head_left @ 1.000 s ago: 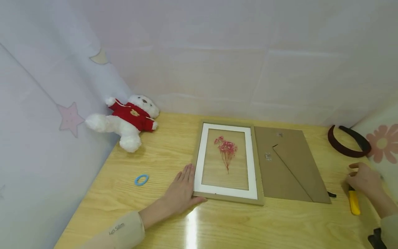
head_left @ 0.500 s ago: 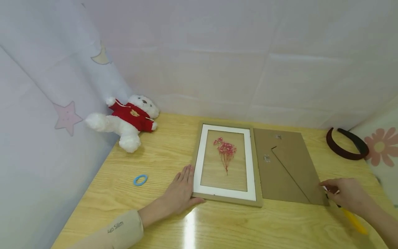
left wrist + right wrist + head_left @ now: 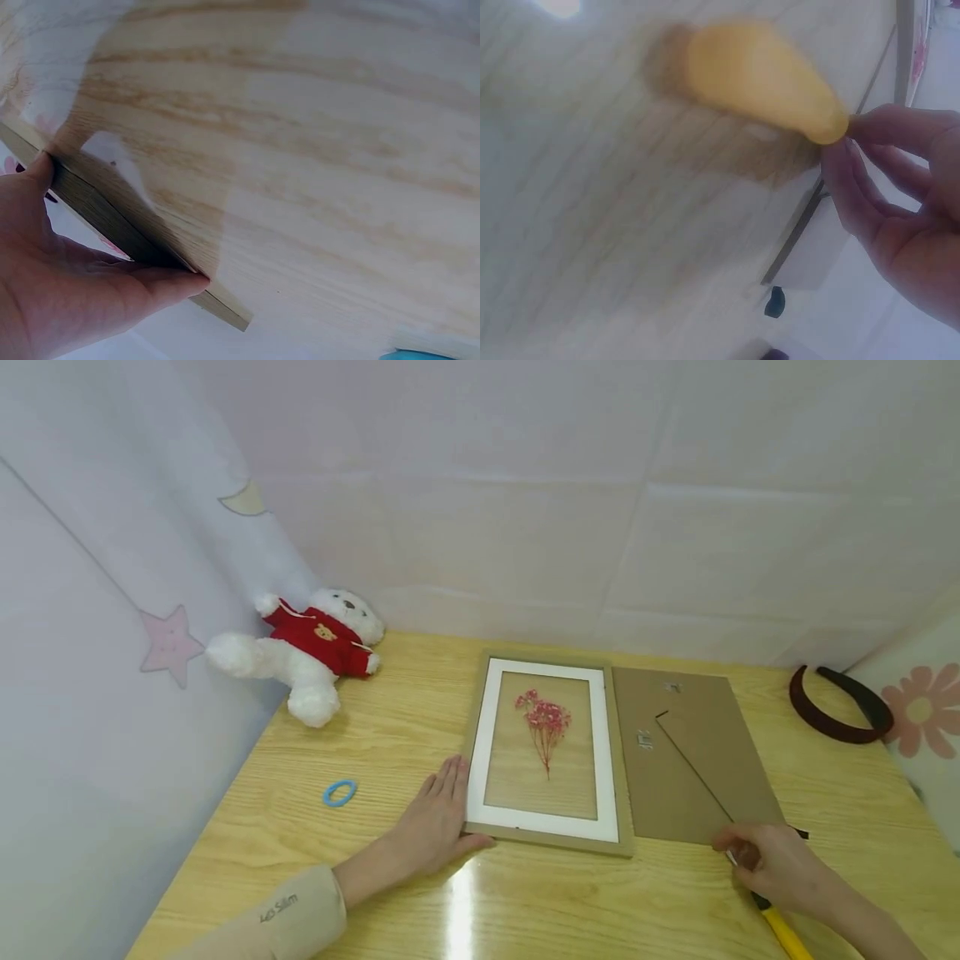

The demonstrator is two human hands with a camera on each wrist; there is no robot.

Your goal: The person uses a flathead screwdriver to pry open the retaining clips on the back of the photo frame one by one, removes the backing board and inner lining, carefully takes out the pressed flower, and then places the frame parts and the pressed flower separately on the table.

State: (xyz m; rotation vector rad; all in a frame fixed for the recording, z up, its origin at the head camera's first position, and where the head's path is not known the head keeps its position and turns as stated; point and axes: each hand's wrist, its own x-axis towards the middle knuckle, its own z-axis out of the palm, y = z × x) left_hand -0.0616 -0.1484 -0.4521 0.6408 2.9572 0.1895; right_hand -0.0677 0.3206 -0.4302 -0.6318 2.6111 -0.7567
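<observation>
A picture frame with a white mat and pressed pink flowers lies on the table. My left hand rests against its lower left corner, fingers straight along the side and thumb at the bottom edge. In the left wrist view the fingertips touch the rim of the frame. Right of it lies a brown backing board with metal hangers and a slanted stand line. My right hand, over the board's lower edge, pinches a yellow-handled tool with a black neck; its tip is too small to identify.
A white teddy bear in a red sweater lies at the back left. A blue ring is left of my left hand. A dark red headband sits at the far right. A black tab shows beside the board's corner.
My right hand has taken hold of the yellow-handled tool at the right and carried it left to the backing board's lower edge. The left hand has stayed against the frame.
</observation>
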